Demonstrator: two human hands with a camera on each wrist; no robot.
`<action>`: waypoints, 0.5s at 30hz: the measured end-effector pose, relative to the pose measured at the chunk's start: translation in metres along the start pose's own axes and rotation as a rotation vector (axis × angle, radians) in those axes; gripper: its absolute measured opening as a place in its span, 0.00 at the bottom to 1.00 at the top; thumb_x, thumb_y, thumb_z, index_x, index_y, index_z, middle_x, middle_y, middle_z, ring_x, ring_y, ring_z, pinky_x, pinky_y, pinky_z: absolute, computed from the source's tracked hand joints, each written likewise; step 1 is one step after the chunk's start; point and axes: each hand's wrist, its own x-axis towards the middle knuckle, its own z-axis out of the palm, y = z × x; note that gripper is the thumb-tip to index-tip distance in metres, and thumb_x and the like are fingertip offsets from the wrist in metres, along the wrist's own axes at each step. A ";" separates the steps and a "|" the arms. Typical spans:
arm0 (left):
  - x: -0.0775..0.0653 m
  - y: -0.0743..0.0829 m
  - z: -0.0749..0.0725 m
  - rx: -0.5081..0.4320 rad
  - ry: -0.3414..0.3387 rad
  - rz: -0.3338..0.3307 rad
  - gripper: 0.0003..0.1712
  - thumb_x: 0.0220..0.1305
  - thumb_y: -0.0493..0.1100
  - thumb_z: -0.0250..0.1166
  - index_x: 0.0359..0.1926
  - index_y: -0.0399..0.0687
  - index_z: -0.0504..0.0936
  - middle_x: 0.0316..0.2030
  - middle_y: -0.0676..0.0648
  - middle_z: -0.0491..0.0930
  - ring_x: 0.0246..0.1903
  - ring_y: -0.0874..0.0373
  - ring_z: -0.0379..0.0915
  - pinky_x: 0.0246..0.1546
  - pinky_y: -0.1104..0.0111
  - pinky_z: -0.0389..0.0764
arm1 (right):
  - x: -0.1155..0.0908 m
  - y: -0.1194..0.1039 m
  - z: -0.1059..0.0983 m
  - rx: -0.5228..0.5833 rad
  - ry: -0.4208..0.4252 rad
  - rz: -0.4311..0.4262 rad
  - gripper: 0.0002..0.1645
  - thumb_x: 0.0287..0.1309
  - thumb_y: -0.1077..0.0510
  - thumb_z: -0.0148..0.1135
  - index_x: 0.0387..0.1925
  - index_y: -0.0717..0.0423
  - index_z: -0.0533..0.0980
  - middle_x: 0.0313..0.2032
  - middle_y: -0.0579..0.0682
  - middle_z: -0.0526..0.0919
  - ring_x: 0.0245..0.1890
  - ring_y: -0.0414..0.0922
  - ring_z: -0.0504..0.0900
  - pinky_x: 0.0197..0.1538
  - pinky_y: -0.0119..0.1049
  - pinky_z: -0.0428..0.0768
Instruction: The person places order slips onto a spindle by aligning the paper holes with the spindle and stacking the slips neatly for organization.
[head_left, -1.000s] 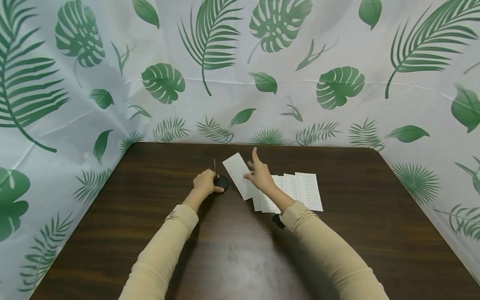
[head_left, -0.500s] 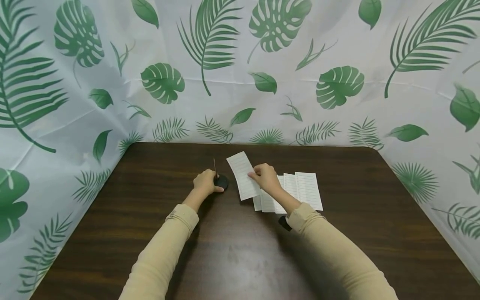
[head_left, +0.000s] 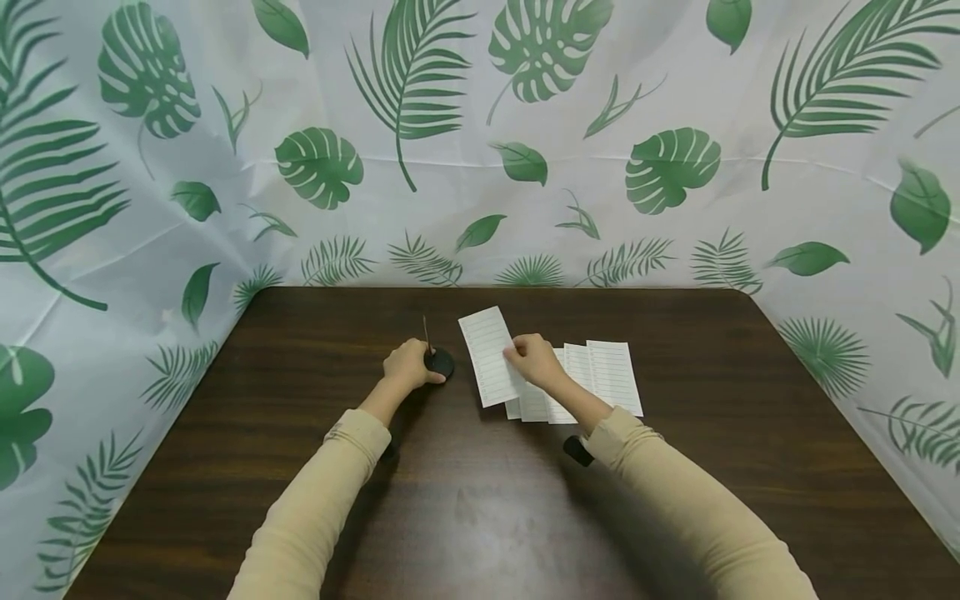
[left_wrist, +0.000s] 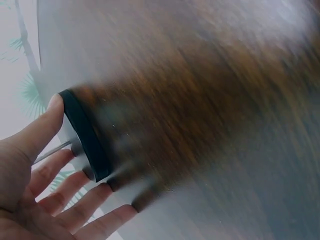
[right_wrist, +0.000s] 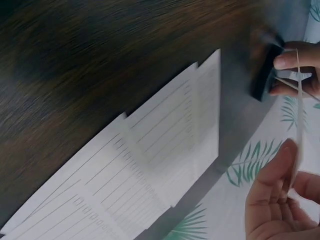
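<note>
My left hand (head_left: 406, 364) holds a bill spike by its round black base (head_left: 440, 363), and a thin rod (head_left: 426, 332) stands up from it. In the left wrist view, the thumb and fingers (left_wrist: 86, 200) lie about the rim of the base (left_wrist: 87, 137). To the right, my right hand (head_left: 536, 360) pinches one ruled white paper slip (head_left: 487, 354) at its right edge, tilted and raised. Seen from the right wrist, this slip (right_wrist: 300, 110) is nearly edge-on. Beneath and beyond that hand lie several overlapping slips (head_left: 615, 375), partly hidden by the forearm.
A dark wood-grain table (head_left: 480, 517) carries everything. Behind it and at the sides hangs a white curtain (head_left: 450, 83) printed with green leaves. A small black object (head_left: 577, 450) shows at the right cuff.
The right hand, spread over the slips at first, has closed on the leftmost slip and drawn it slightly right, lifting and tilting it. The left hand keeps its hold on the bill spike.
</note>
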 end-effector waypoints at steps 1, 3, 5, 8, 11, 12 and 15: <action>0.000 0.001 0.000 -0.006 0.003 -0.004 0.33 0.48 0.54 0.74 0.55 0.47 0.78 0.54 0.41 0.76 0.53 0.42 0.73 0.50 0.50 0.78 | 0.000 0.001 -0.001 0.000 -0.007 0.002 0.22 0.61 0.65 0.54 0.13 0.55 0.60 0.11 0.42 0.55 0.14 0.37 0.53 0.20 0.27 0.52; 0.001 0.002 -0.001 -0.015 0.009 -0.008 0.34 0.47 0.53 0.74 0.55 0.47 0.78 0.53 0.41 0.76 0.53 0.42 0.74 0.50 0.50 0.78 | -0.001 0.001 -0.003 0.001 -0.021 0.003 0.24 0.62 0.64 0.54 0.13 0.54 0.57 0.11 0.42 0.54 0.14 0.37 0.52 0.21 0.27 0.52; 0.002 0.002 -0.001 -0.016 0.013 -0.006 0.34 0.47 0.54 0.74 0.55 0.47 0.79 0.53 0.41 0.77 0.52 0.43 0.74 0.50 0.50 0.79 | -0.001 0.002 -0.004 0.013 -0.024 0.001 0.24 0.62 0.64 0.53 0.13 0.53 0.57 0.11 0.43 0.55 0.14 0.37 0.53 0.20 0.27 0.52; 0.001 0.000 -0.001 -0.024 0.015 0.015 0.34 0.47 0.56 0.74 0.55 0.47 0.78 0.54 0.42 0.77 0.53 0.43 0.74 0.50 0.50 0.79 | -0.002 0.003 -0.007 0.032 -0.022 0.000 0.22 0.63 0.64 0.53 0.14 0.54 0.59 0.10 0.43 0.56 0.12 0.38 0.56 0.20 0.27 0.54; -0.001 -0.003 -0.002 -0.041 0.018 0.061 0.36 0.51 0.58 0.71 0.58 0.46 0.76 0.56 0.40 0.76 0.54 0.42 0.73 0.52 0.49 0.78 | -0.004 0.002 -0.009 0.048 -0.027 0.009 0.20 0.63 0.64 0.52 0.15 0.56 0.63 0.10 0.43 0.58 0.11 0.38 0.59 0.19 0.27 0.57; -0.003 -0.004 -0.002 -0.048 0.018 0.077 0.37 0.52 0.58 0.70 0.60 0.45 0.74 0.57 0.40 0.75 0.55 0.41 0.72 0.52 0.48 0.78 | -0.004 0.002 -0.010 0.050 -0.029 0.010 0.19 0.63 0.64 0.52 0.16 0.58 0.64 0.10 0.43 0.58 0.11 0.38 0.60 0.18 0.27 0.58; -0.006 -0.007 -0.004 -0.074 0.032 0.122 0.37 0.56 0.57 0.67 0.63 0.44 0.71 0.59 0.38 0.73 0.56 0.40 0.71 0.49 0.48 0.79 | -0.007 0.001 -0.012 0.062 -0.041 0.021 0.16 0.64 0.63 0.52 0.19 0.62 0.68 0.09 0.42 0.59 0.10 0.38 0.62 0.18 0.27 0.60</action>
